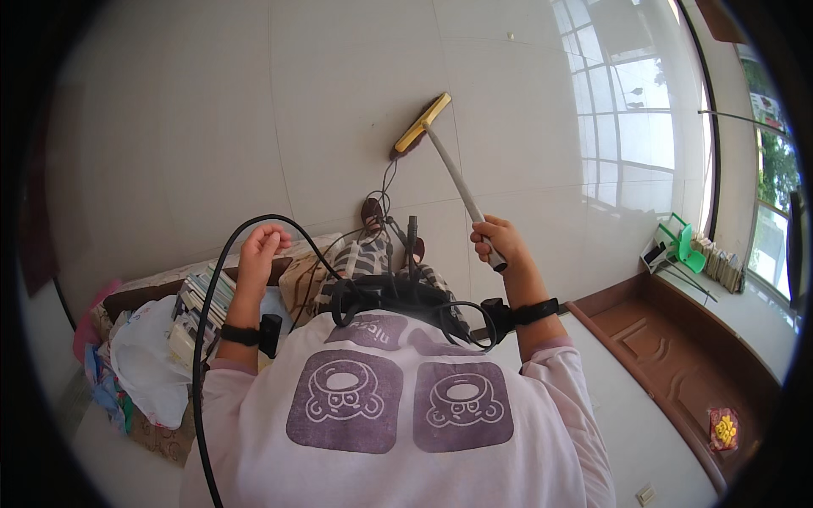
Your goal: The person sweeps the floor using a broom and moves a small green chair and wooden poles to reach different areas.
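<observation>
My right hand [498, 240] is wrapped round the grey handle near the top end of a broom [456, 178]. The handle slants away to the far left, down to a yellow head [421, 127] with dark red bristles resting on the pale tiled floor. My left hand [264, 244] is raised with its fingers curled in, and nothing shows in it. A thick black cable [222, 254] arches close by that hand. Thinner cables [385, 203] hang in front of my legs, near a dark brown shoe [371, 212].
At the left, a stack of books [196, 305] and a white plastic bag [151, 356] lie on a cloth-covered seat. A brown wooden panelled piece [652, 339] runs along the right. Beyond it stand a green plastic object [683, 245] and more books [721, 264] by the window.
</observation>
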